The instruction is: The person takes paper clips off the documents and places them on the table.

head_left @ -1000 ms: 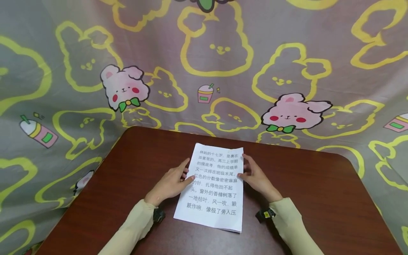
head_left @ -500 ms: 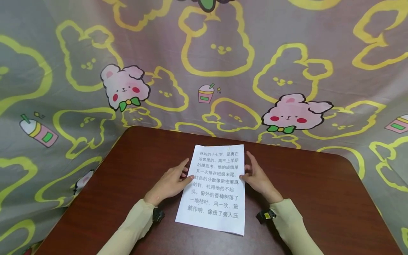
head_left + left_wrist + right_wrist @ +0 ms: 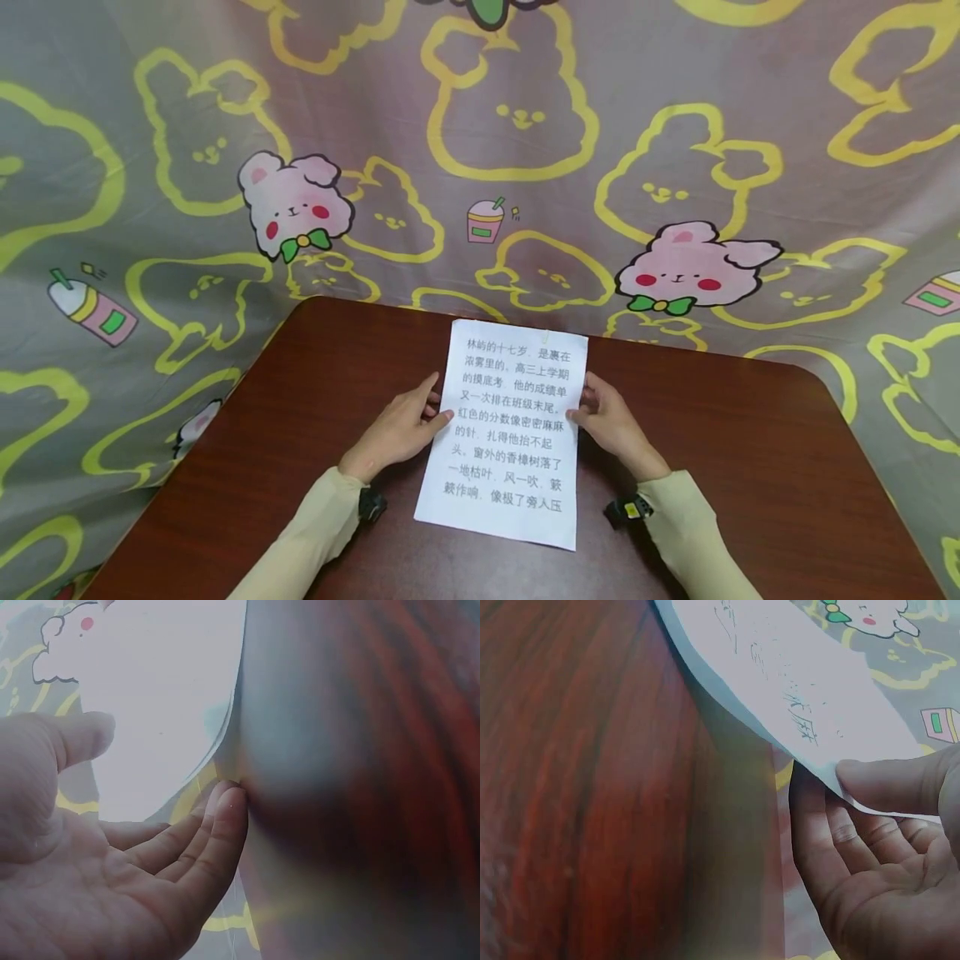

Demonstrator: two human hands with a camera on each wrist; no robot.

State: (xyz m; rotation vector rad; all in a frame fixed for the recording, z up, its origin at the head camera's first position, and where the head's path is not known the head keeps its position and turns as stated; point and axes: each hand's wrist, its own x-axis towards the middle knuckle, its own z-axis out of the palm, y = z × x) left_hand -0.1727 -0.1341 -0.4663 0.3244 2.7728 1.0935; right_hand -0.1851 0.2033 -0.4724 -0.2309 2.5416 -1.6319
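A white paper stack (image 3: 510, 442) printed with large Chinese characters is in front of me, its far end raised off the brown table. My right hand (image 3: 611, 421) pinches the right edge, thumb on the printed face and fingers behind, as the right wrist view shows at the paper (image 3: 757, 682). My left hand (image 3: 397, 433) is at the left edge with its thumb tip overlapping the paper. In the left wrist view, the left fingers (image 3: 217, 832) bend loosely below the paper (image 3: 165, 697), apart from the thumb.
The brown wooden table (image 3: 247, 467) has rounded far corners. Behind it hangs a grey curtain (image 3: 525, 92) with yellow rabbit outlines and pink rabbits. Dark wrist devices sit at both light sleeves (image 3: 322, 517).
The far end of the paper has risen and moved away from me, slightly widening in view. My right fingers have gone behind its right edge; the left hand has barely moved.
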